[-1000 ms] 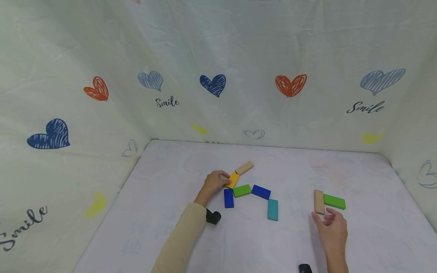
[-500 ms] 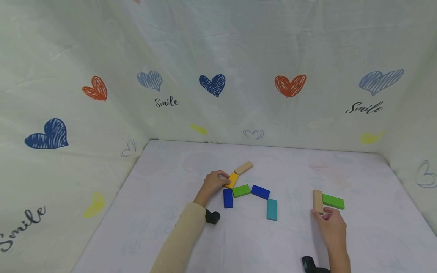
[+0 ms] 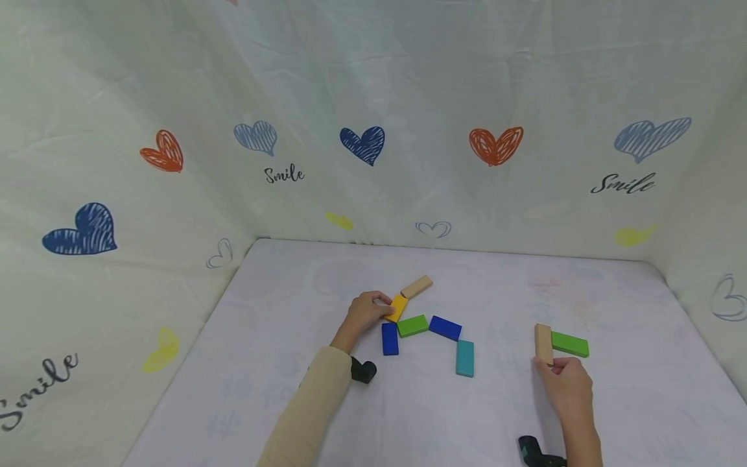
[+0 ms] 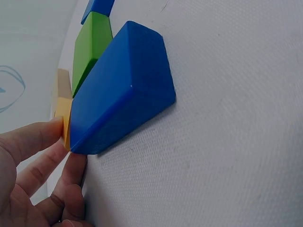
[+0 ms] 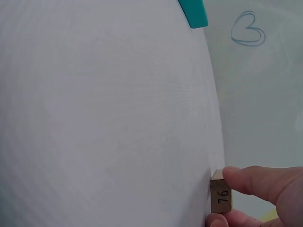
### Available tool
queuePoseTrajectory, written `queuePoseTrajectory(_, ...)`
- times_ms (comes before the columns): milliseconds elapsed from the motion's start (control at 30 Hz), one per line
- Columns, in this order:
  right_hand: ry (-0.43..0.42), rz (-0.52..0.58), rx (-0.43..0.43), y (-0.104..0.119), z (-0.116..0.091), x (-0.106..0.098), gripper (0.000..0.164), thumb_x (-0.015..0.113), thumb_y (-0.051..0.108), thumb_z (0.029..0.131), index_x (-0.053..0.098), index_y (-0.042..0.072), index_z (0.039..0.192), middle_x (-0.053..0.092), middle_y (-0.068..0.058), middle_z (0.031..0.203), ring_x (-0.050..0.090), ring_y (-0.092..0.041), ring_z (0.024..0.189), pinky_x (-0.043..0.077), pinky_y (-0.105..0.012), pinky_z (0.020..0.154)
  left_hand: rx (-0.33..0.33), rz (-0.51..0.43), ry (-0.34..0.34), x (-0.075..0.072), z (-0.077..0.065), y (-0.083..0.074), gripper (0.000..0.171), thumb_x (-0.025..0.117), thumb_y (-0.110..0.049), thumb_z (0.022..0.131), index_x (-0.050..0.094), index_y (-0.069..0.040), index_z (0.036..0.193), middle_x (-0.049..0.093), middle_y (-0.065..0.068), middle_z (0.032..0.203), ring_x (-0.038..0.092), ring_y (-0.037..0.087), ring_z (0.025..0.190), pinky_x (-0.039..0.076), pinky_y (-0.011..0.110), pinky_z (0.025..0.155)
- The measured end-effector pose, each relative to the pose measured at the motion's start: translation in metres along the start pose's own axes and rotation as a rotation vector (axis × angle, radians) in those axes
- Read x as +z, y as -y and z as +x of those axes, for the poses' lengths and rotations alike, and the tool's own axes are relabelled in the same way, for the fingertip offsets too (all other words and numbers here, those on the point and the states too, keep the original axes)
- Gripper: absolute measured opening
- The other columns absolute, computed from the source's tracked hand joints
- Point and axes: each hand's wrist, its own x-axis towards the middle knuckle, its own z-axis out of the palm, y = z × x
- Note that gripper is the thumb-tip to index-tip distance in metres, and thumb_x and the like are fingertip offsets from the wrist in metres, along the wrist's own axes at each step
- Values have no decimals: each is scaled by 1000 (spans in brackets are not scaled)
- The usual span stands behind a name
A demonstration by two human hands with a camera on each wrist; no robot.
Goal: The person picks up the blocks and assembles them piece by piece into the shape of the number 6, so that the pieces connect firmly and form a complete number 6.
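Observation:
In the head view my left hand [image 3: 363, 312] pinches a yellow wooden block [image 3: 399, 307]. This block lies between a plain wood block [image 3: 417, 287] and a blue block [image 3: 390, 339]. A green block [image 3: 412, 325], a second blue block [image 3: 445, 328] and a teal block [image 3: 465, 359] follow in a bent line to the right. Farther right, my right hand [image 3: 570, 388] grips the near end of another plain wood block [image 3: 543, 342]. A green block [image 3: 570, 344] lies against that block's right side. Dark digits mark the held wood block's end [image 5: 221, 195] in the right wrist view.
A white cloth-covered table [image 3: 303, 402] bears all the blocks. Pale curtains [image 3: 408, 188] printed with hearts and "Smile" rise behind it and at both sides. Black devices sit near the left wrist [image 3: 364, 371] and the right wrist [image 3: 531, 451].
My right hand has moved slightly forward and closed its fingers on the near end of the plain wood block. The left hand has stayed at the yellow block.

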Motion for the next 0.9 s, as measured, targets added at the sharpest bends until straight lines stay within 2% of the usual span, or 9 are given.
queuePoseTrajectory(367,-16,9,21,2,-2,-1,47,57,26,88,45,-12,111,53,-22,88,51,-28,76,38,-26,54,5,-3,4,-1,1,1,22,71,-27,80,70,-15,98,62,4,87,51,19,79,40,32,72)
queuePoseTrajectory(600,-15,50,54,2,-6,-3,46,58,21,88,42,-13,115,57,-23,89,57,-19,60,42,-28,51,6,-4,2,-1,1,1,22,71,-27,80,70,-15,99,62,5,89,52,19,80,42,34,75)
queuePoseTrajectory(900,-40,121,88,-1,-11,-2,46,59,17,88,43,-14,119,57,-26,96,59,-18,63,44,-24,49,20,-4,3,-2,0,1,23,72,-27,80,70,-15,99,62,5,88,51,19,80,41,33,74)
